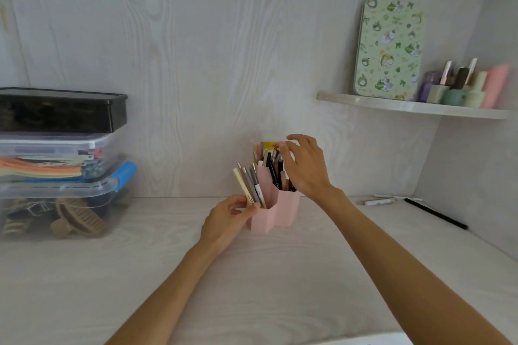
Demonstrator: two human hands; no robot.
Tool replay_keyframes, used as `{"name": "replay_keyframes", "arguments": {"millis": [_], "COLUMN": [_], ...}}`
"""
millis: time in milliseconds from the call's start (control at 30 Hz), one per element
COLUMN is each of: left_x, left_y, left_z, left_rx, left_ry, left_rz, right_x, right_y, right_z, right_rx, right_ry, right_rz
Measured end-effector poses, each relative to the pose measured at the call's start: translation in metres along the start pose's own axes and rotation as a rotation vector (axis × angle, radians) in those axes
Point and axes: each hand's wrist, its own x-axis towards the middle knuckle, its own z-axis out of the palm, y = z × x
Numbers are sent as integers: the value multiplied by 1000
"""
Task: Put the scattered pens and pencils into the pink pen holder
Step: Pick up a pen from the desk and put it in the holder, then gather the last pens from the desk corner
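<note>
Your left hand (228,217) fingers clamp the light pink pen holder (276,211); right hand (304,165) fingers apart over stiff pens (273,166): grip mid-barrel.

The light is soft and a bit dim, with faint shadows. The picture looks slightly fuzzy, and straight lines bend near the edges.

Both bare forearms reach forward from the lower edge. The left hand (228,217) is lower and nearer, its fingers curled, thumb forward. The right hand (304,166) is higher and farther, wrist bent down, its fingers spread and loosely curved.
</note>
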Motion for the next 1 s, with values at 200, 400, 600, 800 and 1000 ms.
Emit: {"name": "replay_keyframes", "arguments": {"millis": [200,400,600,800,1000], "left_x": [7,-7,-12,27,57], "left_y": [17,43,100,104,99], "left_z": [57,75,157,245,280], "left_rx": [63,48,103,414,627], "left_ry": [28,580,200,-235,-287], "left_rz": [-21,308,659,366,264], "right_x": [-21,-70,-91,-95,-96], "right_y": [56,121,182,245,284], "right_z": [-22,-52,-64,-77,-81], "right_rx": [-3,116,-88,-484,-450], "right_ry": [-46,45,-106,-335,-213], "right_rz": [125,244,342,645,772]}}
